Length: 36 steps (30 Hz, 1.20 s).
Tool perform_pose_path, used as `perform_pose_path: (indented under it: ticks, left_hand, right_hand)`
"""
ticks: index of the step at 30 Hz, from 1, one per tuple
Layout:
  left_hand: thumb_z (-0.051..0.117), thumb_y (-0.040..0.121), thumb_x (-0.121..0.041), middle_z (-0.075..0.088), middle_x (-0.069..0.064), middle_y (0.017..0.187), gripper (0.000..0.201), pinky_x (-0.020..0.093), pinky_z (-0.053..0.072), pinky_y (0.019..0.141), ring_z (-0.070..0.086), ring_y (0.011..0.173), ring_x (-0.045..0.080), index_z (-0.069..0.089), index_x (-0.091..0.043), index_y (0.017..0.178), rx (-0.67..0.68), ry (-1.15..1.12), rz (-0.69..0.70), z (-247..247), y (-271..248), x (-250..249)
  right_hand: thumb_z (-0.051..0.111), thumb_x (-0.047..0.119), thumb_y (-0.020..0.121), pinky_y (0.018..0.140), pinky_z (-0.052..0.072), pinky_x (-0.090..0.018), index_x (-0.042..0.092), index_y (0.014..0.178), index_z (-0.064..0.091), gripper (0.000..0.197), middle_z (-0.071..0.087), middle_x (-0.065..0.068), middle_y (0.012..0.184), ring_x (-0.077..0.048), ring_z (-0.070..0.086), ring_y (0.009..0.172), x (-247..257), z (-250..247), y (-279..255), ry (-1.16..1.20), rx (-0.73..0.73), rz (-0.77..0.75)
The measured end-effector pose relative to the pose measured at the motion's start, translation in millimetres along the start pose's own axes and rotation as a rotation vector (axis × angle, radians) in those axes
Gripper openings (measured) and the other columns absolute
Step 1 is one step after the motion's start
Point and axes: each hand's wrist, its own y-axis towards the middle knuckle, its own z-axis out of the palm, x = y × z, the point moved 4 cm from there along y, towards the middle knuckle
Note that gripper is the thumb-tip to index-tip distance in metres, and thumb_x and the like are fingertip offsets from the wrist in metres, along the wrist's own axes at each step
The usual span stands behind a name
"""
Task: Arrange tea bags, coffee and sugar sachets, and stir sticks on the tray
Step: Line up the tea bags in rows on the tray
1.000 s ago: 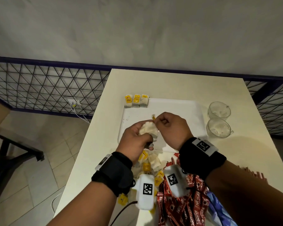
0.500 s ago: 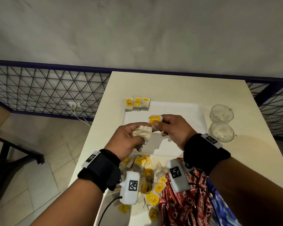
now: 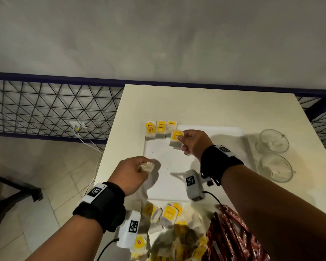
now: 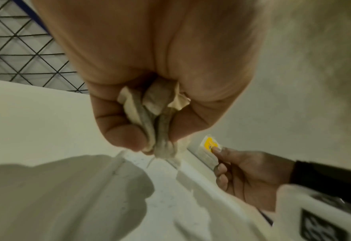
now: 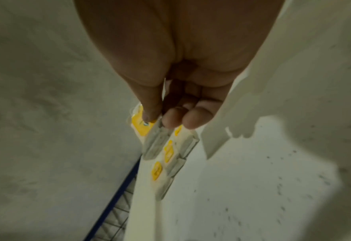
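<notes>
Right hand (image 3: 194, 143) pinching a yellow-tagged tea bag (image 3: 175, 138) between thumb and fingertips, just beside the row of three tea bags (image 3: 160, 129) at the white tray's (image 3: 211, 129) far-left corner. Left hand (image 3: 135, 171) fisted around crumpled tea bags (image 4: 151, 117), plain only from the left wrist. Loose tea bag pile (image 3: 169, 215) and red coffee sachets (image 3: 231, 238) near the tray's front edge.

The head camera looks down from high up at the white tray (image 3: 211, 132). Each wrist camera sits very close behind its fingers. All three see the tray.
</notes>
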Motion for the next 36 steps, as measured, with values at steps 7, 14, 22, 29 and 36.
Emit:
perform_pose_path:
  ticks: [7, 14, 22, 29, 36]
  left_hand:
    - [0.055, 0.081, 0.0, 0.065, -0.009, 0.105, 0.037, 0.0, 0.032, 0.072, 0.059, 0.102, 0.012, 0.07, -0.02, 0.108, 0.064, 0.294, 0.027, -6, 21, 24]
    - [0.057, 0.081, -0.001, 0.06, -0.015, 0.104, 0.037, -0.007, 0.03, 0.073, 0.054, 0.097, 0.004, 0.07, -0.023, 0.109, 0.086, 0.262, 0.026, -3, 26, 33]
    - [0.056, 0.082, -0.002, 0.064, -0.014, 0.106, 0.038, -0.006, 0.031, 0.071, 0.056, 0.096, 0.004, 0.069, -0.025, 0.109, 0.091, 0.227, 0.006, 3, 25, 37]
    - [0.062, 0.082, 0.003, 0.069, -0.005, 0.073, 0.03, 0.025, 0.05, 0.06, 0.06, 0.062, 0.013, 0.069, -0.024, 0.092, -0.001, -0.252, -0.096, -3, 15, 32]
    - [0.046, 0.091, 0.011, 0.07, 0.011, 0.084, 0.028, 0.027, 0.054, 0.053, 0.069, 0.067, 0.02, 0.061, -0.011, 0.099, -0.036, -1.04, -0.17, 2, 10, 1]
  right_hand:
    - [0.066, 0.021, 0.087, 0.05, 0.039, -0.028, 0.019, 0.072, 0.054, 0.019, 0.051, -0.006, 0.056, -0.022, 0.044, 0.051, -15, 10, 72, -0.081, -0.082, 0.118]
    - [0.066, 0.026, 0.088, 0.06, 0.054, -0.032, 0.019, 0.089, 0.06, 0.009, 0.06, -0.004, 0.068, -0.019, 0.056, 0.056, -18, 14, 77, -0.251, -0.127, 0.09]
    - [0.074, 0.027, 0.079, 0.077, 0.058, -0.046, 0.023, 0.07, 0.053, 0.023, 0.067, -0.009, 0.084, -0.029, 0.064, 0.075, -24, 13, 82, -0.336, -0.192, 0.093]
    - [0.066, 0.044, 0.084, 0.076, 0.039, -0.024, 0.02, 0.09, 0.052, 0.028, 0.063, 0.001, 0.098, -0.021, 0.058, 0.096, -1, 9, 69, -0.584, -0.222, 0.028]
    - [0.07, 0.039, 0.082, 0.063, 0.038, -0.015, 0.03, 0.084, 0.069, 0.008, 0.059, 0.014, 0.075, 0.005, 0.052, 0.062, 47, 60, -13, -0.304, 0.312, -0.256]
